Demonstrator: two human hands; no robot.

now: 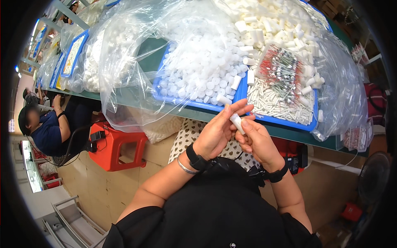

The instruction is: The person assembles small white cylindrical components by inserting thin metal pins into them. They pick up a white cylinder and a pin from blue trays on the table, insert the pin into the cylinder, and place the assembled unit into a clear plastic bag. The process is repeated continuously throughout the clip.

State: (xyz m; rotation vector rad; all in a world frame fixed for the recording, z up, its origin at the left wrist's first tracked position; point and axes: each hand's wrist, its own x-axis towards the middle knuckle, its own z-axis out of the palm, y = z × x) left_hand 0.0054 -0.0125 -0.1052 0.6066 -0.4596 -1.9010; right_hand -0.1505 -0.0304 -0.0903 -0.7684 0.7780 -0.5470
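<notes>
The white cylinder (237, 123) is located in front of the wearer's body, just off the near edge of the green counter (151, 53), below the gap between two blue trays.

Handling: the part should be light enough for fingertip control. It is probably stiff, judging by its straight sides, and the smooth wall may turn or slip under dry fingers. Breakage seems unlikely; dropping is the greater risk. Take hold across the barrel near mid-length, thumb opposed to forefinger, and leave both ends clear. Moderate pressure should suffice.

Grip status: the right hand (257, 139) is clamped on the cylinder, thumb laid along its side. The left hand (217, 131) has its fingers extended and apart beside the upper end; whether they touch it cannot be told from here.

Appearance: short, round, plain white, tilted with its upper end toward the left hand. That end looks glossier and slightly translucent; whether it is a separate cap cannot be told. Similar loose cylinders (223, 99) lie at the edge of the left tray (175, 99), beside a heap of translucent discs (198, 62). The right tray (285, 122) carries small white tubes (275, 103).
</notes>
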